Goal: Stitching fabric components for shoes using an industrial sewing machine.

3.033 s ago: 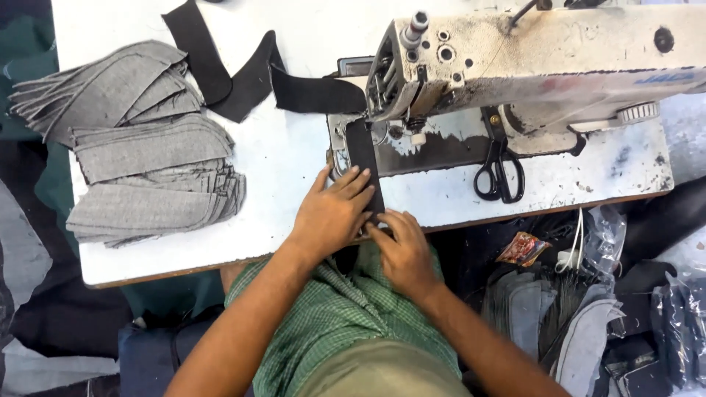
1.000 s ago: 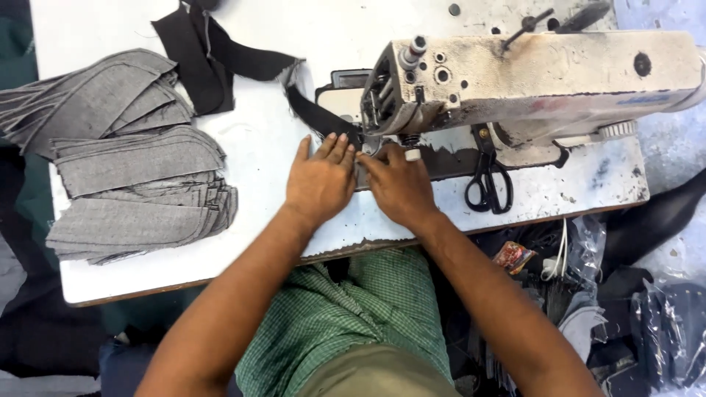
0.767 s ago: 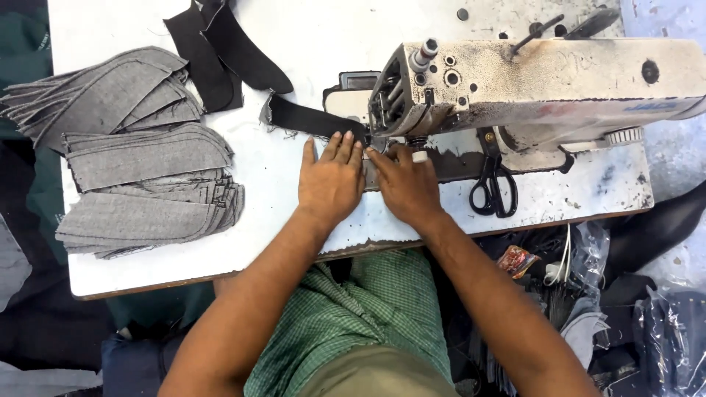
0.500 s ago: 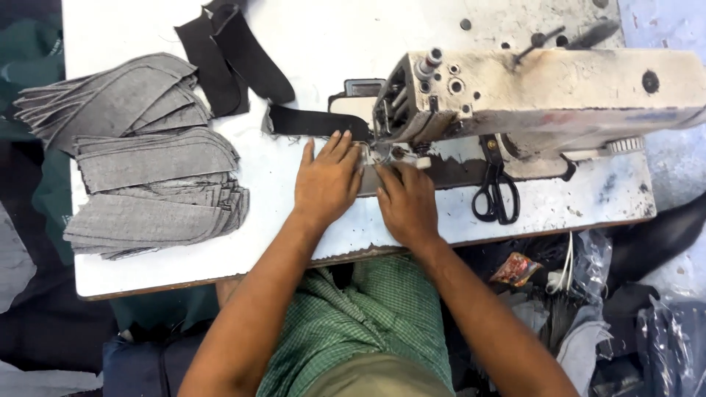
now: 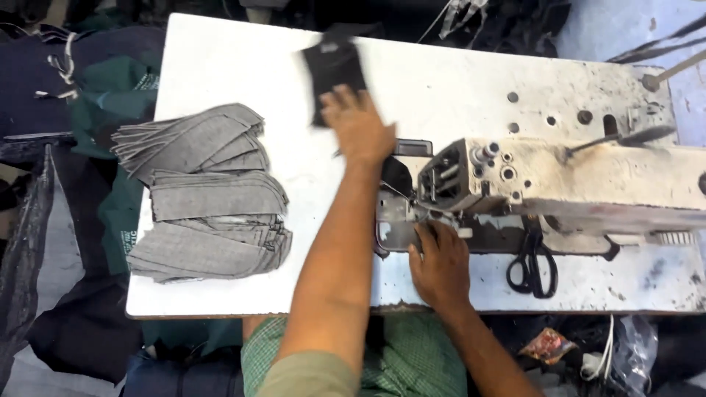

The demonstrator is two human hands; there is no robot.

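The left hand (image 5: 358, 129) grips a dark fabric piece (image 5: 334, 73) over the white table (image 5: 441, 81); the right hand (image 5: 440, 265) rests flat, empty, by the worn cream sewing machine (image 5: 573, 184); the grey cut-fabric stack (image 5: 206, 195) looks unsewn

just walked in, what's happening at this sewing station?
A person sits at a white table with an industrial sewing machine. The left hand is stretched far across the table on a blurred black fabric piece; whether it grips the piece cannot be told. The right hand rests on the machine bed by the needle area. A stack of grey fabric pieces lies to the left, and black scissors lie on the bed to the right.
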